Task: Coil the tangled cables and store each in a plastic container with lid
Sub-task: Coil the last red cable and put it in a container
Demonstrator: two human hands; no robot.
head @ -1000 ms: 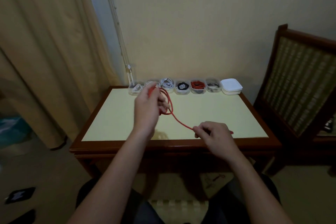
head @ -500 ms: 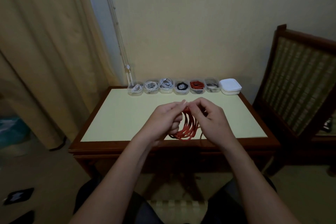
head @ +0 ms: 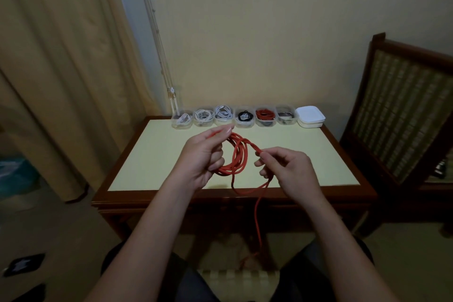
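The red cable point(head: 239, 154) sits at the centre of the frame, above the table top. It is a round, matte cord gathered into several loose oval loops. The left hand point(head: 202, 158) holds the loops: its fingers are curled round the lower left side of the coil, and thumb and forefinger pinch the top. The right hand point(head: 290, 167) pinches a single strand at the coil's right side between thumb and forefinger; the other fingers are loosely curled. Below the hands, one slack loop sags onto the table's near edge, and the free tail drops past it toward the floor in the lower centre.

The table point(head: 157, 154) has a smooth pale yellow top framed in dark polished wood. Along its far edge stands a row of six clear plastic containers point(head: 285, 115), rounded-square in shape and without lids. From the left, three contain white cable, one black, one red, one dark. Just right of the row is a stack of white lids point(head: 310, 116).

A wooden chair point(head: 404, 105) with a woven back panel stands at the right. A pleated beige curtain point(head: 61, 56) fills the left.
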